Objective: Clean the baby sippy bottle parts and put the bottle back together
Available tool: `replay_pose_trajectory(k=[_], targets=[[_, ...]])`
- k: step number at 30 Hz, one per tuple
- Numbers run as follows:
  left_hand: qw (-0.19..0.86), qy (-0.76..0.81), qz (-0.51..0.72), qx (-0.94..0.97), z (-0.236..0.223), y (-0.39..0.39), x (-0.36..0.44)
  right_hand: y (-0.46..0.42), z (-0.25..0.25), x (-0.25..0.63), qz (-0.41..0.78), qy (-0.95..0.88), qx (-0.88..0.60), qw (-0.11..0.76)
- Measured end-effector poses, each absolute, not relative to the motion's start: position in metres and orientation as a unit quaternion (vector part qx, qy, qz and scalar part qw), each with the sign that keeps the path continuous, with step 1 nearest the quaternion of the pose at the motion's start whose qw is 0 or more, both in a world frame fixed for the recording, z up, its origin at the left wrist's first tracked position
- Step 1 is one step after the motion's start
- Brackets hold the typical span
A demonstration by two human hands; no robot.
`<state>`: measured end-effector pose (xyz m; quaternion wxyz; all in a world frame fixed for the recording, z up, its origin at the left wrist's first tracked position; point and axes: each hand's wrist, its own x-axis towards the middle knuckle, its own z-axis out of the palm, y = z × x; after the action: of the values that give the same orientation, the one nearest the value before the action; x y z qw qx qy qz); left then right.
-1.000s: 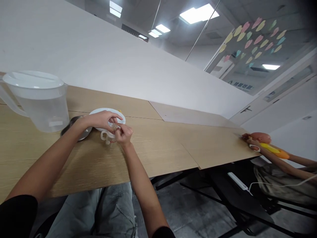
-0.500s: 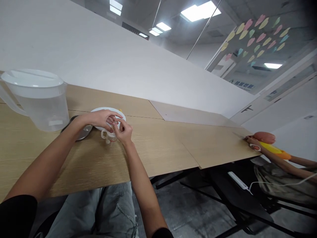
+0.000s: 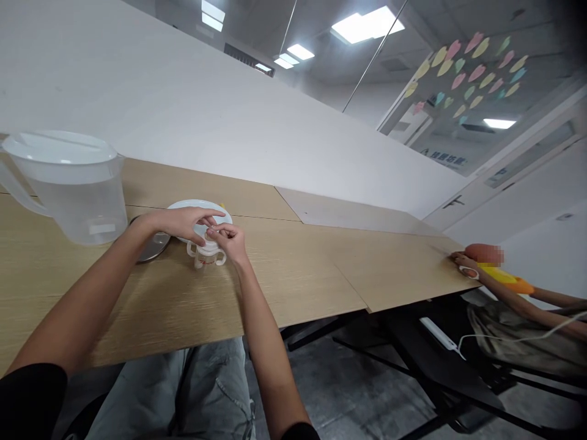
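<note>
A small clear training cup with two side handles and a white lid stands upright on the wooden table, red print on its front. My right hand is closed at the top of the lid, thumb and forefinger pinched on its small raised part. Over the cup's left side arches my left hand, thumb close to the lid rim and fingers apart; whether it touches the lid I cannot tell. Behind both hands lies a white plate, partly hidden. A round metal-rimmed dish sits partly under my left wrist.
A large clear pitcher with a white lid stands at the left. Something small and yellow shows behind the plate. A white wall rises behind the table. At the far right sits another person, arms on the table edge.
My right hand has shifted slightly down onto the lid, and more of the cup's front and right handle now shows. My left hand keeps nearly the same place.
</note>
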<state>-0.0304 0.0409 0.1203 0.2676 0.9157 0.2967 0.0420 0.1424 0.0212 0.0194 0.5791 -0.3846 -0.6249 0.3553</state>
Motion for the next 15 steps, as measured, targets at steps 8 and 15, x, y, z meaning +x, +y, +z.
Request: replay_pose_trajectory(k=[8, 15], targets=[[0.215, 0.347, 0.036, 0.912, 0.123, 0.034, -0.019, 0.022, 0.020, 0.143, 0.400, -0.594, -0.379, 0.586], [0.282, 0.313, 0.046, 0.906, 0.117, 0.046, -0.025, 0.025, 0.020, 0.143, 0.413, -0.595, -0.379, 0.576]])
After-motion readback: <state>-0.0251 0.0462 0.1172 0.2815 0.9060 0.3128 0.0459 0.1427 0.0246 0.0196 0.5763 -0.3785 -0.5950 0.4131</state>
